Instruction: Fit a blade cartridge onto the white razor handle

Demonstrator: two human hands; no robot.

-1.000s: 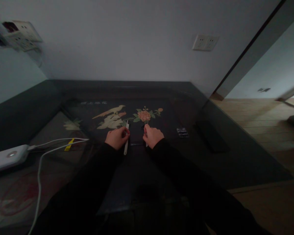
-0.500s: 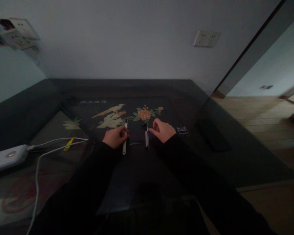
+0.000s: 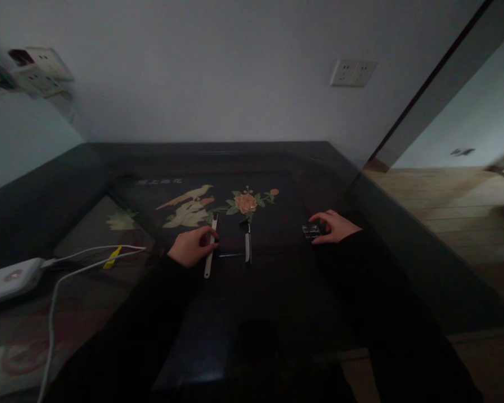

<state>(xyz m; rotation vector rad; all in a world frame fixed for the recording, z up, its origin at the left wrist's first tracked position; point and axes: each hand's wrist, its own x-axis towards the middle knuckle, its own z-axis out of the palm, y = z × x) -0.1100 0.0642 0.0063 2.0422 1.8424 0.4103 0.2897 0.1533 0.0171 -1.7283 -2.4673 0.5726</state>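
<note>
My left hand [image 3: 193, 246] is curled over a slim white stick [image 3: 209, 266] with a hole in its near end. The thumb and fingertips cross the stick's middle, which they partly hide. Between my hands lies a razor [image 3: 247, 247] with a dark head and a light and dark handle, untouched. Off to the right, my right hand [image 3: 336, 226] has thumb and forefinger spread on either side of a small dark, shiny pack [image 3: 309, 232]. Its right part is hidden by the fingers, and its contents are too dim to make out.
A dark glossy table [image 3: 218, 302] bears a flower and bird picture [image 3: 246, 204]. At left are a white power bank [image 3: 12, 280], a white cable [image 3: 55, 313] and a yellow tag [image 3: 112, 257]. A wall with sockets [image 3: 353, 73] stands behind.
My right hand has left the razor and moved right to the small pack, its fingers wider apart. The white stick under my left hand has tilted slightly. The view has shifted a little.
</note>
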